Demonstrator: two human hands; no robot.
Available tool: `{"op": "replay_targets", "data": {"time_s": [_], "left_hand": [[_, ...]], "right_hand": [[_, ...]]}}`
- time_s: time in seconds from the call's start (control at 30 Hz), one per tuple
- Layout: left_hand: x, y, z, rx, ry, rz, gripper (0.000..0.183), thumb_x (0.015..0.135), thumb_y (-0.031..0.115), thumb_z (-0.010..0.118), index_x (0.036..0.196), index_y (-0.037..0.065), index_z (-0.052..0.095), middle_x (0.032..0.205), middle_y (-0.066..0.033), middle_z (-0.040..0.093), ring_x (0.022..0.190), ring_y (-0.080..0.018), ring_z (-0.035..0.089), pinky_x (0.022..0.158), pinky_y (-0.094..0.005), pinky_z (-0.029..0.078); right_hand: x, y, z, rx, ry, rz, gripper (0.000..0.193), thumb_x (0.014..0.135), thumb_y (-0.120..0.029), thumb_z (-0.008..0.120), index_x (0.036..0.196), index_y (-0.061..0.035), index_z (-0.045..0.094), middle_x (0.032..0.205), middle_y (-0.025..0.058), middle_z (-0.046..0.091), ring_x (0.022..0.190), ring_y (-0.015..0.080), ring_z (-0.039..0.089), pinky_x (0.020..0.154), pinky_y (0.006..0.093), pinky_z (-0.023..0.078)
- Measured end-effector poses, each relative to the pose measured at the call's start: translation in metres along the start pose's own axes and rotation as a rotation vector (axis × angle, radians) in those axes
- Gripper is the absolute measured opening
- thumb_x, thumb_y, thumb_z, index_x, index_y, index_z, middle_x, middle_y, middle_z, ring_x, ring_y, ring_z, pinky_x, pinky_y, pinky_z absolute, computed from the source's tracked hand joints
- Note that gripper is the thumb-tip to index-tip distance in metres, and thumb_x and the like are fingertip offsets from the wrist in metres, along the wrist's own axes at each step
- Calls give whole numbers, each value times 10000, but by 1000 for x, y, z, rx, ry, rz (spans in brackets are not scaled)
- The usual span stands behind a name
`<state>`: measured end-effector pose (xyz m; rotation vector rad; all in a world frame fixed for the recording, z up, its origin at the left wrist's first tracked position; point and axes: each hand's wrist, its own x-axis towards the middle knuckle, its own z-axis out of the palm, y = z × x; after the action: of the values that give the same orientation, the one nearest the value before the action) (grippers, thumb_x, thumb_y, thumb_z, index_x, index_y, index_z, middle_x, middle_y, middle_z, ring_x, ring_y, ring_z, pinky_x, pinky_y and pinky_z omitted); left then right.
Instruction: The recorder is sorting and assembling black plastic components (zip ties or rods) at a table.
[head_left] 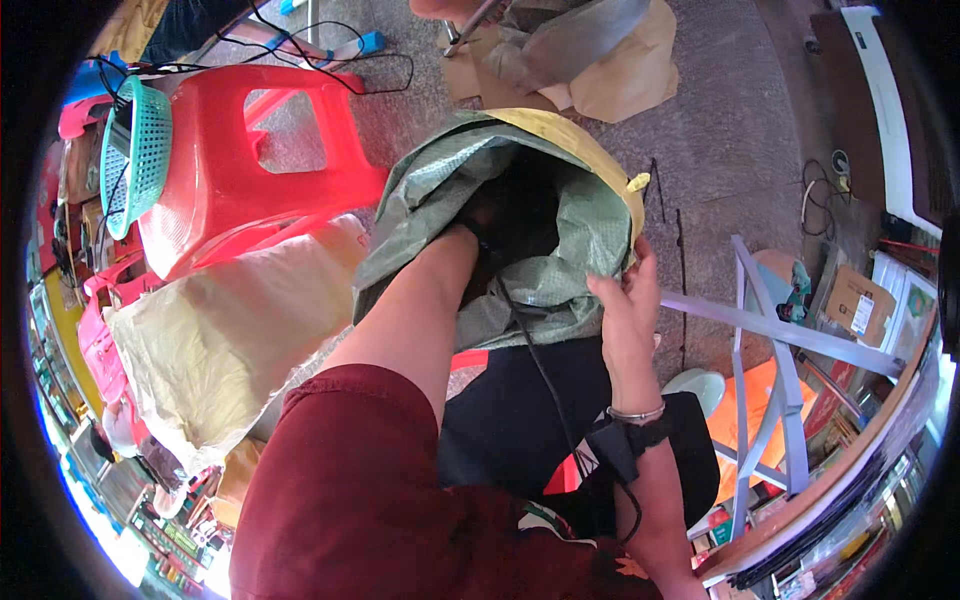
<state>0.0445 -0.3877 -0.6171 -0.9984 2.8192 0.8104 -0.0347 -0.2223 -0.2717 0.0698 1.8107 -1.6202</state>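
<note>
A grey-green woven plastic sack [585, 235] with a yellow outer rim is held mouth-up in front of me. My left hand [485, 212] reaches deep into its dark opening, where the fingers and whatever they touch are hidden. On the right side, my right hand [630, 300] pinches the sack's rim between thumb and fingers. A dark cable [540, 365] hangs from the mouth of the sack down over my lap. Around my right wrist sit a bracelet [637, 412] and a black strap with a small box.
To the left stands a red plastic stool [205, 150] with a turquoise basket [150, 150] at its edge. A cream sack [230, 325] lies below it. Grey metal legs [750, 318] and a cardboard box [862, 305] are on the right. Brown sheets [630, 75] lie on the floor ahead.
</note>
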Motion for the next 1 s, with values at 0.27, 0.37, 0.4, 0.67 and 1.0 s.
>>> {"op": "replay_targets", "data": {"time_s": [0.27,0.37,0.4,0.67,1.0], "left_hand": [[-21,-6,-5,-43,-118,-88,332,859,309,551,1064,73,662,1094,-156,641,995,-309,617,859,-389,474],[-14,3,2,-85,-155,-96,331,858,309,553,1064,74,662,1093,-156,642,993,-309,617,858,-389,475],[-14,6,5,-99,-168,-99,331,858,309,553,1064,74,662,1093,-156,642,993,-308,617,857,-389,475],[-20,28,18,-203,-269,-128,329,856,308,557,1063,75,663,1089,-157,643,988,-306,619,854,-388,476],[-25,30,18,-263,-361,-187,328,852,308,562,1061,77,665,1084,-157,644,983,-303,621,849,-388,476]], "right_hand": [[-3,-10,6,8,-66,48,692,765,85,552,1382,14,245,1222,152,488,1086,191,519,952,321,409],[-11,-15,5,-66,-58,42,701,772,84,551,1391,16,229,1255,169,468,1121,209,505,981,332,389],[-15,-14,5,-56,-37,45,704,776,87,546,1396,15,221,1268,176,457,1137,218,495,991,338,381],[-33,-21,12,-80,13,42,742,778,98,533,1423,8,175,1304,199,430,1197,254,462,1022,357,353],[-36,-19,11,-123,8,47,760,776,96,536,1430,3,161,1321,202,425,1206,251,456,1034,355,336]]}}
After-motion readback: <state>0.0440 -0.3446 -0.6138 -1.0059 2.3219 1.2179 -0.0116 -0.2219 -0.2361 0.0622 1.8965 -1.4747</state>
